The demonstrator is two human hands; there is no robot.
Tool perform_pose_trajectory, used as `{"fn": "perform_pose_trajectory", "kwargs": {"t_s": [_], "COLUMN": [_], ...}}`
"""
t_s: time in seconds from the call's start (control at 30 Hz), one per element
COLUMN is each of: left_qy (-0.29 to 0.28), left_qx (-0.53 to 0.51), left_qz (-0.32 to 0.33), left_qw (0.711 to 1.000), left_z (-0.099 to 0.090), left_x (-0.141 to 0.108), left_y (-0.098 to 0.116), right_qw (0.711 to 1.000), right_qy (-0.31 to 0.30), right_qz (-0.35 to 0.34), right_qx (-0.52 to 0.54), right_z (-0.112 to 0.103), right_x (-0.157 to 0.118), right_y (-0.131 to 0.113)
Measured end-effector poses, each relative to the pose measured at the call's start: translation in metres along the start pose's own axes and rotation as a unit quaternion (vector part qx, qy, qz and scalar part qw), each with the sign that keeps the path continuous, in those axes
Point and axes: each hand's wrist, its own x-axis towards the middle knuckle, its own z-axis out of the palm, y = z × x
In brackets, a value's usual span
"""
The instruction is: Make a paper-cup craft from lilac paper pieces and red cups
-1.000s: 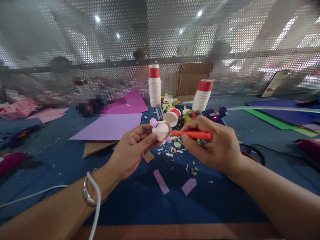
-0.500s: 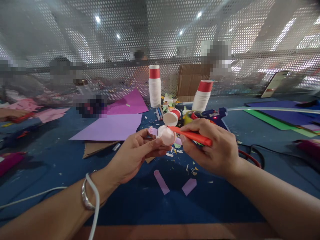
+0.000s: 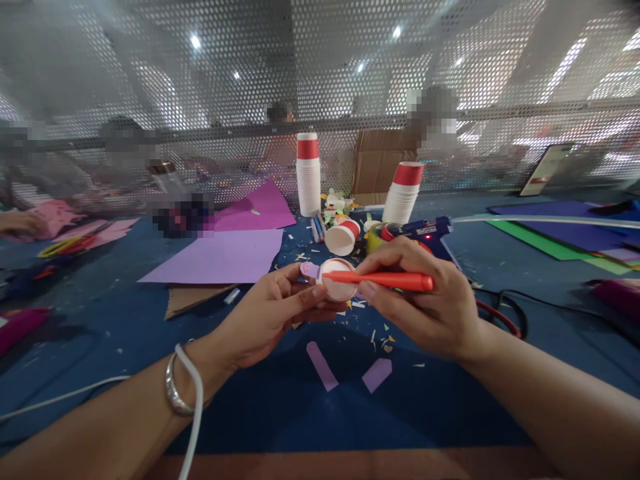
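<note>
My left hand [image 3: 280, 310] grips a small white paper cup piece [image 3: 340, 292] with its round face turned towards me. A reddish line runs along its rim, and a light purple paper tab [image 3: 310, 269] sticks out on its left side. In my right hand [image 3: 430, 300] is a red marker [image 3: 395, 281], held level between thumb and fingers. Its tip lies over the left part of the round face; whether it touches I cannot tell. On the blue table below are a purple paper strip [image 3: 322, 367] and a pointed purple piece [image 3: 377, 375].
Behind my hands stand two cup stacks [image 3: 309, 180] [image 3: 401, 193] and a tipped cup [image 3: 342, 237]. A glue gun [image 3: 427, 229] with a lit red light lies right. Purple sheets [image 3: 220, 257] lie left. Paper scraps are scattered about. Another person's hand [image 3: 23, 225] is far left.
The marker tip has moved from the cup piece's upper rim to the left across its face, and the marker is now level. The face is turned more towards me. The other person's hand has left the scissors.
</note>
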Motion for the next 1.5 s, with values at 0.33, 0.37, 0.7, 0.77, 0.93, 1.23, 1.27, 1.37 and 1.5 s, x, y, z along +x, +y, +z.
{"fn": "perform_pose_trajectory", "kwargs": {"t_s": [0.33,0.37,0.7,0.77,0.93,1.23,1.27,1.37,1.5], "left_qy": [0.039,0.048,0.094,0.090,0.079,0.067,0.066,0.069,0.066], "left_qx": [0.020,0.026,0.110,0.117,0.105,0.086,0.087,0.096,0.097], "left_qz": [0.009,0.016,0.050,0.023,-0.018,-0.034,-0.033,-0.034,-0.035], "left_qw": [0.999,0.998,0.988,0.989,0.991,0.993,0.993,0.992,0.992], "left_z": [0.002,0.001,-0.005,-0.004,-0.002,0.002,0.002,0.000,-0.002], "left_x": [0.000,0.001,0.004,0.004,0.004,0.002,0.002,0.003,0.004], "left_y": [0.000,0.000,0.001,0.000,0.000,0.001,0.001,0.000,-0.001], "right_qw": [0.994,0.994,0.994,0.996,0.999,1.000,1.000,1.000,1.000], "right_qy": [-0.026,-0.026,0.088,0.068,0.033,0.002,-0.001,-0.006,-0.007], "right_qz": [0.071,0.072,0.059,0.046,0.030,0.002,0.002,0.005,0.000], "right_qx": [0.085,0.079,0.017,0.025,0.032,0.021,0.020,0.015,0.011], "right_z": [-0.004,-0.004,0.000,0.001,0.003,0.002,0.002,0.001,0.002], "right_x": [0.002,0.002,-0.002,-0.002,-0.001,-0.001,-0.002,-0.001,0.001], "right_y": [0.005,0.006,0.012,0.011,0.006,0.009,0.009,0.008,0.007]}}
